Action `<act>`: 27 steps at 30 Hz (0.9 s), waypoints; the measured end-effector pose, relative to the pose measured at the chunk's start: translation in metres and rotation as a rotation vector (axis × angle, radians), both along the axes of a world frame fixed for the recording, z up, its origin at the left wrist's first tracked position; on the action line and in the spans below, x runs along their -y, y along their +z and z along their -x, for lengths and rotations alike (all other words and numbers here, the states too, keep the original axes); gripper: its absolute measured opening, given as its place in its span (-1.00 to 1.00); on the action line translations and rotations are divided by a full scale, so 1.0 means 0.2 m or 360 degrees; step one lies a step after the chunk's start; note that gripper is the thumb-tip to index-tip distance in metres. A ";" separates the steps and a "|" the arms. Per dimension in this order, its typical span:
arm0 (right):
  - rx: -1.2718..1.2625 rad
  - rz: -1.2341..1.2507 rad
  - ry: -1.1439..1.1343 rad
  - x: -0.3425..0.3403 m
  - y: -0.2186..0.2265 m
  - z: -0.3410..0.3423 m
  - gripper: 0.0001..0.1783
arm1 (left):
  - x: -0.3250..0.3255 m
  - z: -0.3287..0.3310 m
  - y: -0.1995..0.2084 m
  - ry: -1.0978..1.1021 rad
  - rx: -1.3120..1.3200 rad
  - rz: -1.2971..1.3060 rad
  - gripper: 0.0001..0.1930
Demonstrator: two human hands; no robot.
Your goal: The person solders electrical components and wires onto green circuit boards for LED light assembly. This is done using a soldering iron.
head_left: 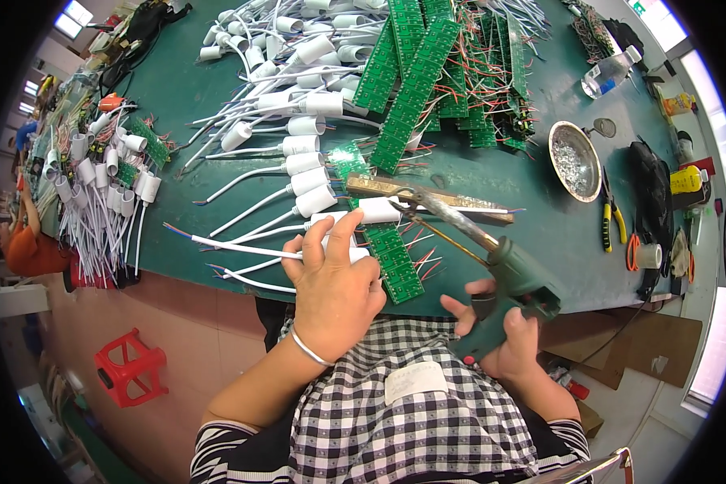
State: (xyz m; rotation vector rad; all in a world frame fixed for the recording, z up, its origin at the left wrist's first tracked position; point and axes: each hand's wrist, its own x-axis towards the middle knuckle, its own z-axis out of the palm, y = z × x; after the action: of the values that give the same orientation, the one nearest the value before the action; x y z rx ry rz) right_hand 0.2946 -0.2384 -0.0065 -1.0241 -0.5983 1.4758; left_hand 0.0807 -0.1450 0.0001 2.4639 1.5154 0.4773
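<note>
My left hand (pixel 335 294) lies over a row of white lamp sockets (pixel 306 163) with white cables and bare-ended wires. Its bent fingers press round the sockets at the near end, and an index fingertip touches one white socket (pixel 379 210); the thumb is mostly hidden. Beneath them runs a strip of green circuit boards (pixel 395 262) with thin red and white wires. Gripped by its handle in my right hand (pixel 515 347) is a dark green soldering gun (pixel 518 278). Its metal tip reaches left, near that socket and above a worn wooden bar (pixel 436 198).
Piles of cabled sockets (pixel 315 50) and green boards (pixel 411 89) cover the far table. At right are a metal bowl (pixel 553 149) of silvery bits, yellow-handled pliers (pixel 607 222) and a clear bottle (pixel 607 75). A red stool (pixel 129 367) stands at left, near a person in orange (pixel 36 242).
</note>
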 end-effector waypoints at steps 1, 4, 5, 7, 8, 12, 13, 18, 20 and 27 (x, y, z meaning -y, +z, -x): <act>-0.0001 -0.0038 0.0034 0.00 0.00 0.01 -0.23 | 0.00 0.00 0.00 -0.0006 0.0007 0.0006 -0.90; 0.0002 -0.0087 0.0123 0.05 -0.03 -0.04 -0.27 | 0.00 0.02 0.00 -0.0014 0.0035 0.0009 -0.91; 0.0259 -0.0116 0.0249 0.10 -0.07 -0.10 -0.34 | 0.01 0.02 0.00 -0.0018 0.0050 0.0007 -0.91; 0.1044 -0.0205 0.0360 0.18 -0.11 -0.17 -0.56 | 0.01 0.02 0.00 -0.0018 0.0055 0.0009 -0.91; 0.1046 -0.0203 0.0369 0.20 -0.10 -0.19 -0.56 | 0.01 0.02 0.00 -0.0030 0.0055 0.0009 -0.91; 0.1494 -0.0239 0.0582 0.25 -0.05 -0.23 -0.71 | 0.01 0.01 -0.01 0.0007 0.0058 0.0010 -0.92; 0.1439 -0.0185 0.0464 0.29 -0.08 -0.21 -0.72 | 0.01 0.01 -0.01 0.0004 0.0065 0.0008 -0.92; 0.1685 -0.0185 0.0582 0.31 -0.14 -0.24 -0.65 | 0.00 0.02 -0.01 -0.0013 0.0091 0.0018 -0.92; 0.1720 -0.0227 0.0628 0.31 -0.15 -0.26 -0.65 | 0.01 0.02 -0.01 -0.0018 0.0102 0.0016 -0.92; 0.1795 -0.0427 0.0628 0.27 -0.13 -0.24 -0.63 | 0.00 0.02 0.00 -0.0002 0.0094 0.0055 -0.91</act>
State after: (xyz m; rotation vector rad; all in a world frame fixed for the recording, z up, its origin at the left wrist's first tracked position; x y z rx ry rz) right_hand 0.3419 -0.2921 -0.0326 -1.5356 -1.8229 0.9684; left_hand 0.0767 -0.1453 -0.0006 2.4029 1.4869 0.5145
